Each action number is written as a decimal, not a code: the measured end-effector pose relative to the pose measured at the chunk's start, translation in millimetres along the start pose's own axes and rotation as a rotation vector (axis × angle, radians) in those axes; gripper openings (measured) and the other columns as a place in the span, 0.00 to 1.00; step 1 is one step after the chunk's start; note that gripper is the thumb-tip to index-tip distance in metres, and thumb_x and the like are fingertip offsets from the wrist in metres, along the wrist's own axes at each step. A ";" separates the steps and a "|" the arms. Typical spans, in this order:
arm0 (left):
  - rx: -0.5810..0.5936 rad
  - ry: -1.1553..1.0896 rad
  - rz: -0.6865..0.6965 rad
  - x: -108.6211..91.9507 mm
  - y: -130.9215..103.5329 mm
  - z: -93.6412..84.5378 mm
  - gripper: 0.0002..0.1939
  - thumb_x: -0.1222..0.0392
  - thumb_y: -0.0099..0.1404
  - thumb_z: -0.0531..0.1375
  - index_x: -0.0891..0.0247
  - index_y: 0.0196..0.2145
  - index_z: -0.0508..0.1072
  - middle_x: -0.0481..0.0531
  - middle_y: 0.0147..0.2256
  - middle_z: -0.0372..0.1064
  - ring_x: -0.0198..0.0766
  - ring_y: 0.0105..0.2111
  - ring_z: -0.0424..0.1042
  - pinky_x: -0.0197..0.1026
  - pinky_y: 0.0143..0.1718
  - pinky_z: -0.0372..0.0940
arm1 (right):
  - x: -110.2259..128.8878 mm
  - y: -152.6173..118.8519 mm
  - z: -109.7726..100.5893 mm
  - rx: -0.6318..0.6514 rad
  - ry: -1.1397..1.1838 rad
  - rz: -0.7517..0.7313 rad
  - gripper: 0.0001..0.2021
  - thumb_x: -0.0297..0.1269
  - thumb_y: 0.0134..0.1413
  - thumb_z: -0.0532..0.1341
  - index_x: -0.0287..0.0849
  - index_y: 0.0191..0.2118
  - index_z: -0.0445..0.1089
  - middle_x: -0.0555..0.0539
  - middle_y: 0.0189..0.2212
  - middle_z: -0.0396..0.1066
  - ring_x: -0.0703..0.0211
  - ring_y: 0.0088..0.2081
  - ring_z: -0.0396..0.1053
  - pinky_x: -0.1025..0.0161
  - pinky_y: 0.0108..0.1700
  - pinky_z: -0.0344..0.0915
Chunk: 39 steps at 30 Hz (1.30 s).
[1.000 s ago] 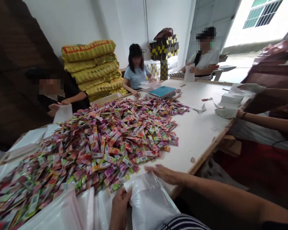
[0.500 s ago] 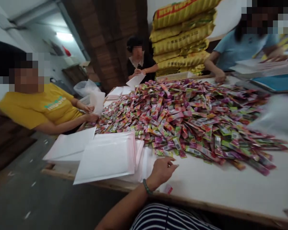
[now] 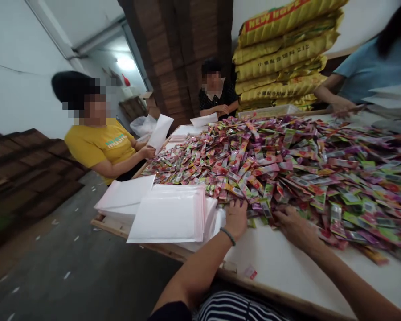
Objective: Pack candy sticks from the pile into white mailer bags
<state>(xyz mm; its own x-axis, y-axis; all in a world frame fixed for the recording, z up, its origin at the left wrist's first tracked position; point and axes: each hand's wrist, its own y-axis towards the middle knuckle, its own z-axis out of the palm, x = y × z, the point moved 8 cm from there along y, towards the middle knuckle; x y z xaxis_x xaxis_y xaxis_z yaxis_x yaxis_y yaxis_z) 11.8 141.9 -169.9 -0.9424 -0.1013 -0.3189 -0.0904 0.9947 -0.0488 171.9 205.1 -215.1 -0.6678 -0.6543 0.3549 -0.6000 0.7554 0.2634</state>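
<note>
A wide heap of small, narrow candy-like sachets (image 3: 263, 165), pink, green and purple, covers the white tabletop (image 3: 270, 258). My left hand (image 3: 236, 218), with a green bead bracelet (image 3: 228, 235) on its wrist, reaches onto the heap's near edge, fingers apart and touching sachets. Just to the right, my right hand (image 3: 296, 226) lies low against the same edge, its fingers spread and partly lost among the sachets. Neither hand visibly lifts anything. Left of my left hand lies a stack of white padded envelopes (image 3: 167, 216).
A person in a yellow shirt (image 3: 102, 149) holds a white envelope (image 3: 160, 133) at the left. Another in dark clothes (image 3: 217, 98) sits across; a blue sleeve (image 3: 357, 55) shows at right. Yellow sacks (image 3: 280, 58) are piled behind. A loose pink scrap (image 3: 250, 272) lies near the wooden table edge (image 3: 280, 296).
My left hand has moved forward onto the heap's edge. My right hand has come in from the lower right to the sachets. The view has swung left.
</note>
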 end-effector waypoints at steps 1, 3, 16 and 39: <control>0.019 -0.018 0.052 0.0 -5.6 3.5 0.27 0.70 0.62 0.57 0.66 0.59 0.66 0.66 0.53 0.68 0.52 0.55 0.65 0.51 0.56 0.60 | 1.8 -4.9 4.9 0.029 0.018 -0.004 0.12 0.37 0.57 0.53 0.43 0.38 0.75 0.37 0.41 0.73 0.49 0.41 0.71 0.55 0.42 0.67; 0.072 -0.071 0.149 1.1 -21.3 12.8 0.28 0.72 0.58 0.59 0.62 0.57 0.69 0.59 0.50 0.72 0.46 0.51 0.68 0.44 0.54 0.62 | 0.6 -21.5 1.4 0.087 0.076 0.024 0.14 0.36 0.60 0.51 0.43 0.35 0.74 0.41 0.36 0.74 0.51 0.39 0.71 0.57 0.42 0.67; 0.007 -0.122 -0.171 -10.6 2.0 2.1 0.16 0.52 0.60 0.62 0.68 0.40 0.73 0.64 0.39 0.74 0.52 0.44 0.72 0.45 0.44 0.62 | -5.7 -51.4 -72.8 -0.360 0.275 0.307 0.12 0.35 0.57 0.54 0.42 0.42 0.72 0.43 0.38 0.74 0.53 0.39 0.71 0.57 0.43 0.68; 0.458 -1.105 -0.089 0.9 -29.4 11.7 0.16 0.52 0.52 0.67 0.67 0.32 0.73 0.46 0.24 0.68 0.32 0.24 0.65 0.35 0.27 0.61 | -34.1 -78.7 -28.9 -0.089 0.909 0.731 0.15 0.46 0.50 0.61 0.42 0.39 0.68 0.51 0.24 0.70 0.66 0.22 0.61 0.69 0.24 0.57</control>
<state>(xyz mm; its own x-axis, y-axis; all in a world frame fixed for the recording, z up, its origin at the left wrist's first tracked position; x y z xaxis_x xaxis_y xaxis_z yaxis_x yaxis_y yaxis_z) 17.4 112.4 -179.8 -0.1318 -0.3525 -0.9265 0.1926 0.9077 -0.3728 254.6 169.0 -222.0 -0.2588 0.1770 0.9496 -0.1464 0.9645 -0.2197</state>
